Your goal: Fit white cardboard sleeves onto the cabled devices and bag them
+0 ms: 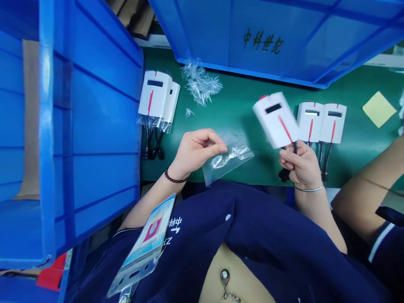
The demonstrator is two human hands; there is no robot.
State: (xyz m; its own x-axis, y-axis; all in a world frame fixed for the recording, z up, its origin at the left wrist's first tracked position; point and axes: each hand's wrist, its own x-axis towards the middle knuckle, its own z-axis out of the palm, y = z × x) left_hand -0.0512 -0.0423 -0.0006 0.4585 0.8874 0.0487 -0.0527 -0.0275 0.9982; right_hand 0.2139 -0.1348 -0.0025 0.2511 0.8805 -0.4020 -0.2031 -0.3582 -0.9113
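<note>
My left hand (202, 149) pinches the edge of a clear plastic bag (232, 158), which hangs low over the green table near my body. On the right, my right hand (299, 164) is closed round the black cables of a white device (277, 120) with a dark window and a red stripe. That device is tilted and raised, a little blurred. Just behind it lie two more white devices (335, 122), side by side, cables toward me. At the left, two overlapping white devices (155, 94) sit in clear bags with their cables sticking out.
A heap of small clear plastic pieces (202, 82) lies on the green table (227, 113). One large blue crate (221, 38) stands at the back, another blue crate (101, 126) at the left. A yellow note (379, 109) lies at right, near another person's arm (369, 181).
</note>
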